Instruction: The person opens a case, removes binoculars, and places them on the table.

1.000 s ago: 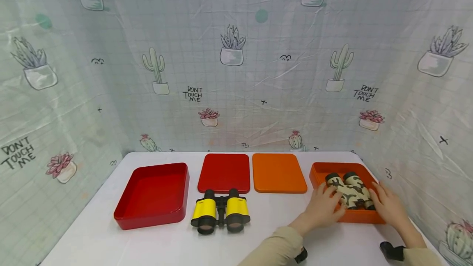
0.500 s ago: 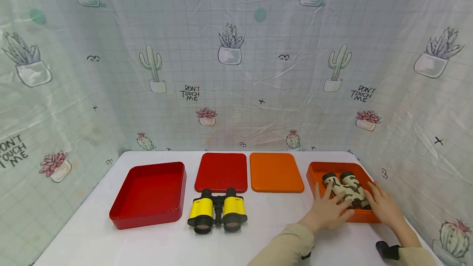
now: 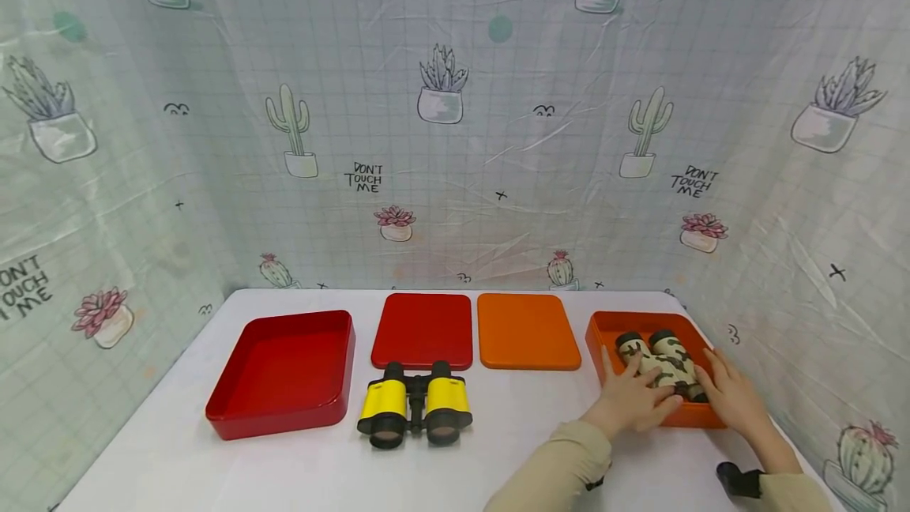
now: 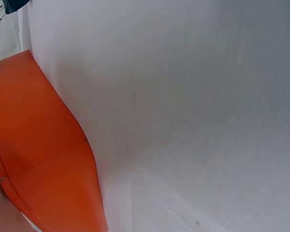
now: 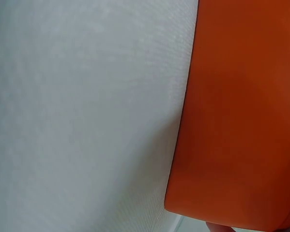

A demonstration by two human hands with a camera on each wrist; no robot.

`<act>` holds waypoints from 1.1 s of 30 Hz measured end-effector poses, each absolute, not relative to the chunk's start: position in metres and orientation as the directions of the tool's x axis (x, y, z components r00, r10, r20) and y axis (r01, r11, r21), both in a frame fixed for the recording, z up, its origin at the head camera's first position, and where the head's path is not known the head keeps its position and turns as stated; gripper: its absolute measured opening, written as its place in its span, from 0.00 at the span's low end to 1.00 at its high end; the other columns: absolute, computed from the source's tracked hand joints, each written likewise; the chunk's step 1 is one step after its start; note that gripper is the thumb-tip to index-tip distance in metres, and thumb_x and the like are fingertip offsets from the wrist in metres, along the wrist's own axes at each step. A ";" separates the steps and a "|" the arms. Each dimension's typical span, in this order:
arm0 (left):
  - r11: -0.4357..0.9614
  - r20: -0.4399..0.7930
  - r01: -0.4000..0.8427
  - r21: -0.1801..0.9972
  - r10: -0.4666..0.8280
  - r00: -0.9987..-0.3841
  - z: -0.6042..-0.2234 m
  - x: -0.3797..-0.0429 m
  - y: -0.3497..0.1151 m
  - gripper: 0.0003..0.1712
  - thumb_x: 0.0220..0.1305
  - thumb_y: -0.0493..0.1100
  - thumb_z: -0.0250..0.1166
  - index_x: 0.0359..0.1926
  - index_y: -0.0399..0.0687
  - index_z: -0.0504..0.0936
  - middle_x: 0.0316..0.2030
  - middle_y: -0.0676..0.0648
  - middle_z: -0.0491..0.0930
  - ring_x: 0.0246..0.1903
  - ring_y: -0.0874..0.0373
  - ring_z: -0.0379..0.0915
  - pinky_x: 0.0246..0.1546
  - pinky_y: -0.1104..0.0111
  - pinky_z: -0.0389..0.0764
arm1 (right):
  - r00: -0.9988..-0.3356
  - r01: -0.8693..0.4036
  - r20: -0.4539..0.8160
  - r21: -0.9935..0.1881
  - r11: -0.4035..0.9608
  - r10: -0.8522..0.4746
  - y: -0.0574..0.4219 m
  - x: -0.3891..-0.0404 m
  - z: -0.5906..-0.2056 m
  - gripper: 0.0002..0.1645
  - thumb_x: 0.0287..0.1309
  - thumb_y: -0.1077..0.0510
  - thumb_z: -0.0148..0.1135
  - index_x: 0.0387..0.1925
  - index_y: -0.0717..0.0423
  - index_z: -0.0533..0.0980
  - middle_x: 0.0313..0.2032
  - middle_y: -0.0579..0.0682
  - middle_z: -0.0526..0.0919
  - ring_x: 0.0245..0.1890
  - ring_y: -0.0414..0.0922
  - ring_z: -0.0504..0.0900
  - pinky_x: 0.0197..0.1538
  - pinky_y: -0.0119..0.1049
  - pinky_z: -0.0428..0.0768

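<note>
At the right of the table in the head view, camouflage binoculars (image 3: pixel 664 362) lie inside an orange box (image 3: pixel 690 416). My left hand (image 3: pixel 634 401) rests across the box's front left part, its extended fingers over the binoculars' near side. On the other side, my right hand (image 3: pixel 734 395) lies over the right wall, fingers reaching in beside the binoculars. Neither hand lifts anything. Each wrist view shows only an outer wall of the orange box (image 4: pixel 43 145) close up; at the right wrist view's bottom edge a bit of fingertip (image 5: pixel 220 227) shows.
Yellow and black binoculars (image 3: pixel 415 405) stand mid-table, behind them a red lid (image 3: pixel 423 330) and an orange lid (image 3: pixel 528 330). A red box (image 3: pixel 284 370) with nothing in it is at left. A cactus-print curtain (image 3: pixel 455 141) surrounds the table.
My left hand has shifted slightly right and its fingers have spread over the binoculars. The whole head view has drifted a little left. The binoculars stay in the orange box.
</note>
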State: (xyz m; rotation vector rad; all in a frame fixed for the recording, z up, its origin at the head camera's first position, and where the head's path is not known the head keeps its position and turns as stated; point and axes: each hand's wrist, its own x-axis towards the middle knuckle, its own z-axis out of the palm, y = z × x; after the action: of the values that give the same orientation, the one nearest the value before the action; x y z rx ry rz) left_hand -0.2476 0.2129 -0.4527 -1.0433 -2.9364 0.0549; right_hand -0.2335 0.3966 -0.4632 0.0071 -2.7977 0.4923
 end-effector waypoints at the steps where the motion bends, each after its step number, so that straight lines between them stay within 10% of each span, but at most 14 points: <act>1: 0.775 0.019 0.631 -0.035 0.632 -0.775 -0.453 -0.248 0.213 0.26 0.62 0.68 0.20 0.59 0.89 0.54 0.64 0.75 0.49 0.68 0.66 0.37 0.64 0.47 0.41 | -0.956 -0.051 0.288 -0.335 0.941 0.051 0.397 -0.233 -0.463 0.36 0.67 0.47 0.32 0.57 0.79 0.54 0.56 0.79 0.56 0.49 0.76 0.58 0.49 0.68 0.58; 17: 0.793 0.181 0.603 -0.090 0.608 -0.773 -0.451 -0.258 0.212 0.25 0.64 0.65 0.35 0.56 0.71 0.69 0.60 0.66 0.62 0.60 0.68 0.59 0.63 0.48 0.51 | -0.964 -0.027 0.256 -0.349 0.937 0.068 0.396 -0.232 -0.461 0.36 0.67 0.48 0.34 0.58 0.79 0.53 0.57 0.79 0.54 0.51 0.76 0.56 0.52 0.68 0.55; 24: 0.847 0.107 0.529 -0.051 0.532 -0.840 -0.448 -0.260 0.212 0.24 0.61 0.68 0.37 0.58 0.83 0.61 0.65 0.54 0.56 0.67 0.54 0.46 0.63 0.47 0.50 | -0.968 -0.017 0.241 -0.345 0.938 0.071 0.396 -0.232 -0.460 0.36 0.67 0.48 0.34 0.58 0.79 0.53 0.57 0.79 0.54 0.52 0.75 0.56 0.52 0.68 0.56; 33: 0.850 0.070 0.525 -0.045 0.527 -0.847 -0.443 -0.267 0.212 0.27 0.56 0.71 0.45 0.58 0.86 0.58 0.60 0.68 0.61 0.67 0.60 0.48 0.63 0.47 0.48 | -0.968 -0.015 0.238 -0.364 0.931 0.077 0.396 -0.232 -0.462 0.36 0.67 0.48 0.32 0.59 0.79 0.51 0.57 0.79 0.53 0.53 0.75 0.55 0.53 0.68 0.55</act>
State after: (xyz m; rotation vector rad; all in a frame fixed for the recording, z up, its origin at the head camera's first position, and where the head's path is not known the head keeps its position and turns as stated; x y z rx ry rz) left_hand -0.2670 0.2118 -0.4427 -0.8394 -2.9441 0.0371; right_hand -0.2319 0.3957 -0.4619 -0.0462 -2.8403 0.5381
